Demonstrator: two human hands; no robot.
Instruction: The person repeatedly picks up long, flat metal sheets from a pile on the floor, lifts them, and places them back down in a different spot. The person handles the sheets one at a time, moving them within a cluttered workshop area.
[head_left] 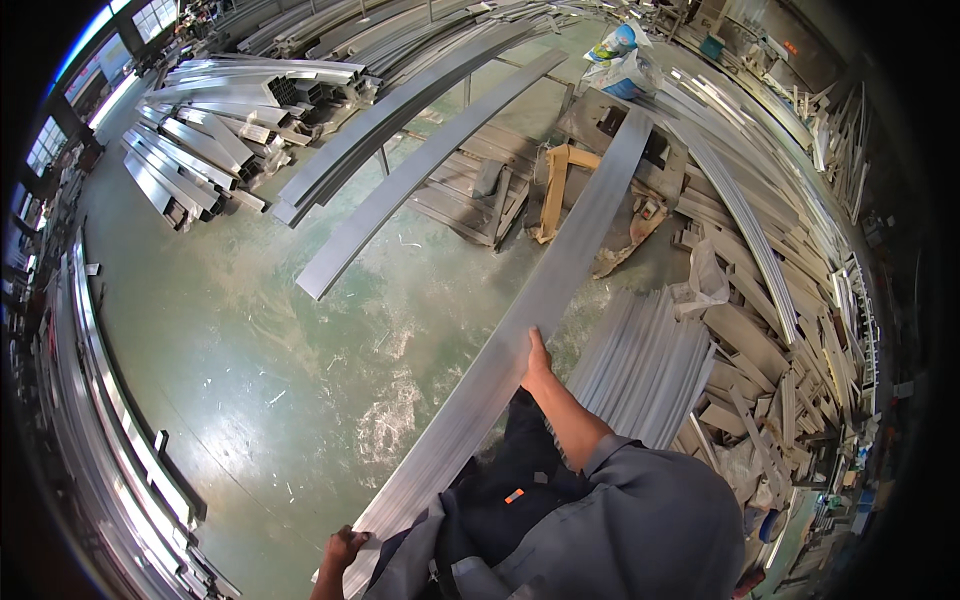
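Hands hold one long metal strip. The right hand grips its right edge, fingers closed round it. The left hand grips its near end, low in the picture, fingers curled on it. The strip slants up over the green floor, and its far end reaches a pile of wood. More metal bars lie just beside it.

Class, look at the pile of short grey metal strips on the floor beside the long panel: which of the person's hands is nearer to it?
Right. The right hand grips the long panel just beside the strip pile; the left hand holds the panel's near end, farther away.
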